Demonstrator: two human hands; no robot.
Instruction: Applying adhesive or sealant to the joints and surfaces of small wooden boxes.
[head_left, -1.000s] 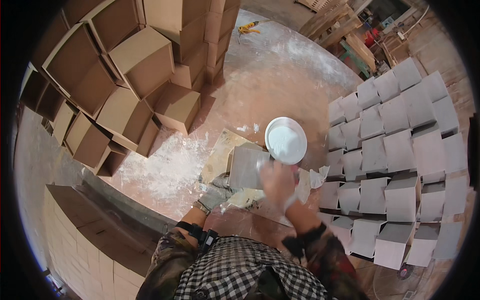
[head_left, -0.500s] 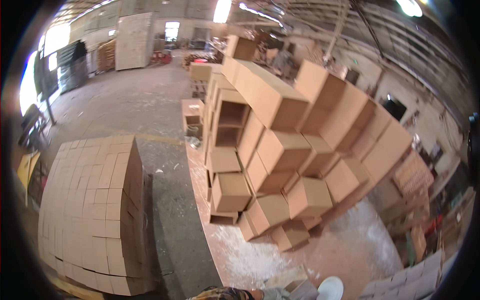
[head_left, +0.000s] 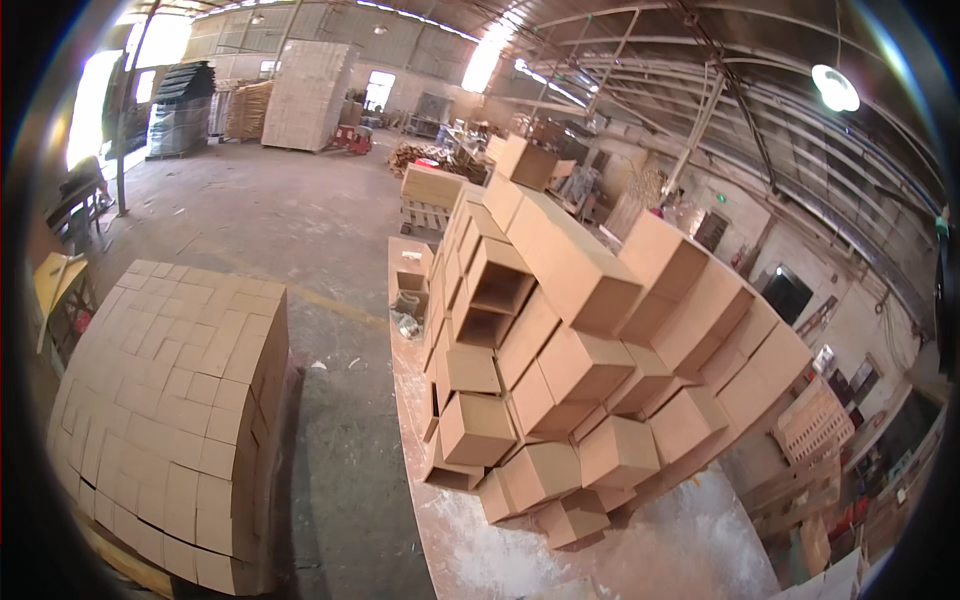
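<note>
Neither of my hands shows at this moment. Ahead of me, a tall pile of brown cardboard boxes (head_left: 585, 370) stands on a worktable (head_left: 500, 560) dusted with white powder. Some boxes in the pile have open ends, such as the open box (head_left: 497, 275) on its left side. A small box (head_left: 573, 518) sits at the pile's near edge. On the table's far left corner are another open box (head_left: 408, 285) and a greyish crumpled thing (head_left: 406, 322).
To the left stands a large block of stacked brown cartons (head_left: 160, 400). A concrete floor aisle (head_left: 345, 460) runs between it and the table. Wooden pallets (head_left: 815, 490) lie at the right. Farther back are a tall pale stack (head_left: 308, 95) and a red cart (head_left: 350, 139).
The view has tilted up, so the boxes sit lower in the picture. A patterned sleeve, a greyish hand beside a box, and a round white thing have left the lower edge.
</note>
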